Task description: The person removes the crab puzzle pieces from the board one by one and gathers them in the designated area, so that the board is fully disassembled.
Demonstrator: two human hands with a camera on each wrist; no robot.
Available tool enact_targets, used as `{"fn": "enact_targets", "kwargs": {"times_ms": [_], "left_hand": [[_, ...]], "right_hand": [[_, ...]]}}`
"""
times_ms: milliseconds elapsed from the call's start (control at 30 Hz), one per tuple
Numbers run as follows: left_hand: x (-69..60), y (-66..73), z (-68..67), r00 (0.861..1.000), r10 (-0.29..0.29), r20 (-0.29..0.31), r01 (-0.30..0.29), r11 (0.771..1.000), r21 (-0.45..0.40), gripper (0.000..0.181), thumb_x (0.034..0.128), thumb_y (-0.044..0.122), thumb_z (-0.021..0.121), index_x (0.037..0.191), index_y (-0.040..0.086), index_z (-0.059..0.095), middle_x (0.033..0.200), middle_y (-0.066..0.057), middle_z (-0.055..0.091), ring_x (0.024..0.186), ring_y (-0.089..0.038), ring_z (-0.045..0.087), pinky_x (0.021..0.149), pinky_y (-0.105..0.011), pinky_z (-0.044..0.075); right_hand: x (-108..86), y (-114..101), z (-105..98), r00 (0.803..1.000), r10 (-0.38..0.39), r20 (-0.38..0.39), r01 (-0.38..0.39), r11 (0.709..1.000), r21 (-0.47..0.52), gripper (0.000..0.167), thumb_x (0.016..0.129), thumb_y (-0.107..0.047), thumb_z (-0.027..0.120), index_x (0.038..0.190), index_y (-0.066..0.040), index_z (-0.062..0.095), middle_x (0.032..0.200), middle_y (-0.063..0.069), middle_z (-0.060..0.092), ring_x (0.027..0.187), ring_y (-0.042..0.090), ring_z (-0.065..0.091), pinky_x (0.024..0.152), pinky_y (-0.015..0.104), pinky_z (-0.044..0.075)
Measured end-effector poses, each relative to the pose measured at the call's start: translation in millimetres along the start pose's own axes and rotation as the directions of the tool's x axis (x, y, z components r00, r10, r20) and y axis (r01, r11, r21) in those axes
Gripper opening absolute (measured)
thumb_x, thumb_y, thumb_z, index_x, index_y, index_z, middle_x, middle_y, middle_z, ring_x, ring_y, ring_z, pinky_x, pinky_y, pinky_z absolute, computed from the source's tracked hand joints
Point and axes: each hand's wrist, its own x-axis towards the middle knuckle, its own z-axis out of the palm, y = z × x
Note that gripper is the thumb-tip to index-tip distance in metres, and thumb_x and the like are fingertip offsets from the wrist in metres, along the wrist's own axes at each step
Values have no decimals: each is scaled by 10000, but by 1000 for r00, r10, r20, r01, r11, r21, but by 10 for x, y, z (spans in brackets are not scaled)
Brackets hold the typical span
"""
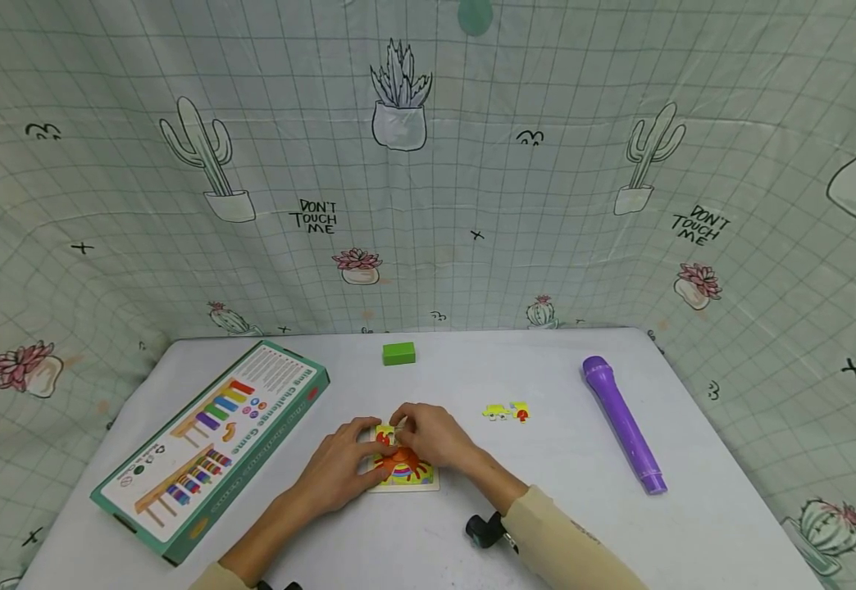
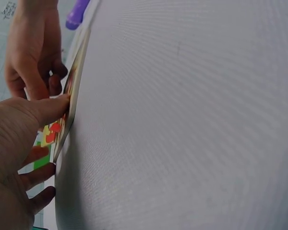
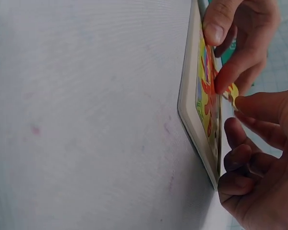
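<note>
A small jigsaw board (image 1: pixel 431 487) with a red crab and a rainbow on yellow lies on the white table. My left hand (image 1: pixel 335 467) rests across its left side, fingers spread, with thumb and index finger pressing the picture. A yellow and red puzzle piece (image 1: pixel 384 432) stands at the board's far left corner. My right hand (image 1: pixel 435 438) pinches this piece between thumb and index finger. In the right wrist view the piece (image 3: pixel 234 92) sits tilted above the board (image 3: pixel 186 103), its other fingers curled beside the edge. Part of the picture is hidden by the hands.
Two loose yellow puzzle pieces (image 1: pixel 505 411) lie right of the board. A green block (image 1: pixel 398 354) is at the back. A Ring Challenge Game box (image 1: pixel 214 442) lies left, a purple microphone-shaped stick (image 1: pixel 623 426) right. A black object (image 1: pixel 483 531) is beside the right forearm.
</note>
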Motion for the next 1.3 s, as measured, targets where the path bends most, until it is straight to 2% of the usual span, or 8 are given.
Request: {"fn": "enact_targets", "kwargs": {"times_ms": [300, 467, 600, 900, 1067, 1300], "left_hand": [[-4, -4, -1, 1000, 10, -2, -10, 1000, 1, 272, 882, 351, 767, 1130, 239, 780, 1403, -99, 532, 1264, -349, 513, 981, -584, 441], [-1, -4, -1, 1000, 22, -6, -22, 1000, 3, 280, 885, 348, 765, 1142, 238, 777, 1393, -109, 536, 1251, -351, 519, 965, -585, 444], [-3, -2, 0, 1000, 9, 0, -9, 1000, 2, 294, 891, 357, 758, 1164, 250, 771, 1395, -104, 533, 1257, -348, 514, 972, -580, 440], [2, 7, -2, 1000, -3, 1, 3, 1000, 14, 298, 882, 359, 767, 1163, 259, 771, 1368, -83, 545, 1239, -334, 524, 959, -566, 448], [6, 6, -1, 1000, -1, -1, 1, 1000, 16, 289, 884, 346, 767, 1161, 264, 769, 1331, -61, 566, 1223, -318, 529, 965, -556, 445], [6, 6, -1, 1000, 20, -5, -19, 1000, 23, 286, 888, 344, 760, 1161, 260, 766, 1292, -53, 593, 1204, -309, 537, 951, -548, 447]], "right_hand": [[20, -7, -13, 1000, 13, -19, -11, 996, 84, 31, 958, -187, 681, 948, -164, 662, 807, -68, 604, 709, 90, 545, 618, 232, 455], [21, 8, -39, 1000, 15, -26, -11, 991, 133, 38, 956, -195, 679, 938, -161, 678, 833, -62, 624, 724, 92, 565, 627, 241, 466], [9, 59, -94, 999, 11, -44, -4, 989, 150, 40, 950, -199, 678, 947, -162, 693, 846, -60, 632, 732, 93, 569, 633, 243, 461], [-88, 221, -330, 993, 71, -91, -54, 984, 169, 51, 927, -194, 703, 921, -143, 700, 851, -44, 648, 715, 122, 575, 637, 278, 472], [-155, 345, -498, 983, 124, -133, -100, 979, 175, 38, 910, -174, 728, 906, -147, 701, 823, -31, 652, 693, 129, 578, 623, 289, 465], [-212, 527, -696, 968, 197, -156, -173, 973, 153, 41, 895, -152, 737, 927, -159, 712, 811, -28, 639, 727, 145, 558, 648, 301, 436]]}}
